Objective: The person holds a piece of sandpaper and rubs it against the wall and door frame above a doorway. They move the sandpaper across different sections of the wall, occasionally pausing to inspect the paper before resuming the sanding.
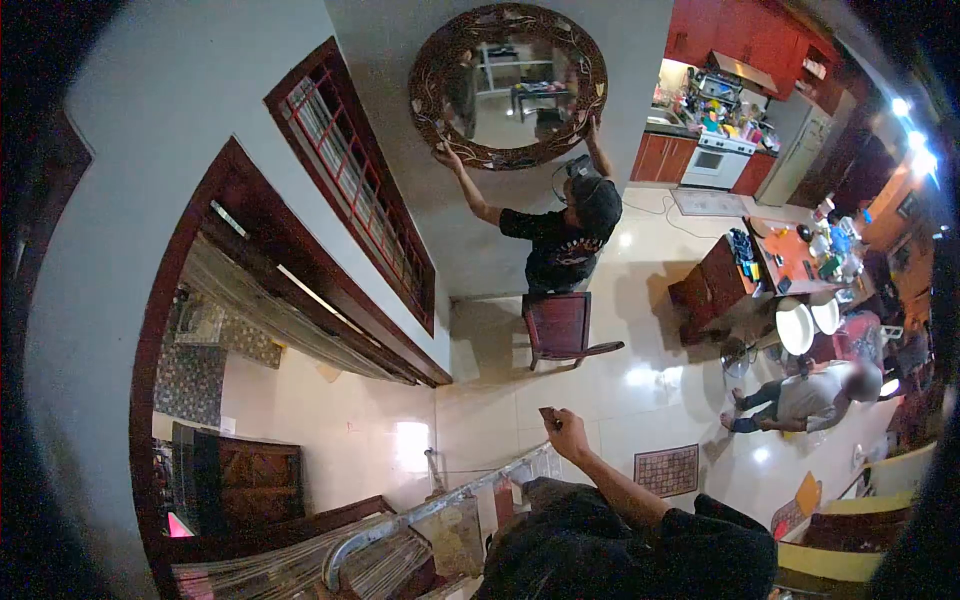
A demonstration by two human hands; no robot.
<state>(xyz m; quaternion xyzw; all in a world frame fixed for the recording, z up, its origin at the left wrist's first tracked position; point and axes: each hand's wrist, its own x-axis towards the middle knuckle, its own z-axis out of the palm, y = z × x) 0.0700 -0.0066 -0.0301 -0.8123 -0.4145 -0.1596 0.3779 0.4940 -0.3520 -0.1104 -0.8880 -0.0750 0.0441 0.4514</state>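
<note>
My right hand [567,435] is raised over the floor in front of my black shirt, fingers closed on a small dark brown piece [547,414] with a pointed end; its kind is too small to make out. My left hand does not show. Below and left of my right hand, a metal ladder [430,508] with a curved top rail runs down beside my body. Farther ahead, another person [575,230] in a black shirt and cap holds an oval mirror [425,105] with a decorated dark frame against the wall, both hands at its lower edge.
A dark red wooden chair [558,325] stands behind that person. Left are a red-grilled window [350,180] and a curtained doorway [160,330]. Right, a second person [810,398] stands near a cluttered table [785,255]. A floor mat [666,470] lies nearby; the kitchen stove [715,165] is beyond.
</note>
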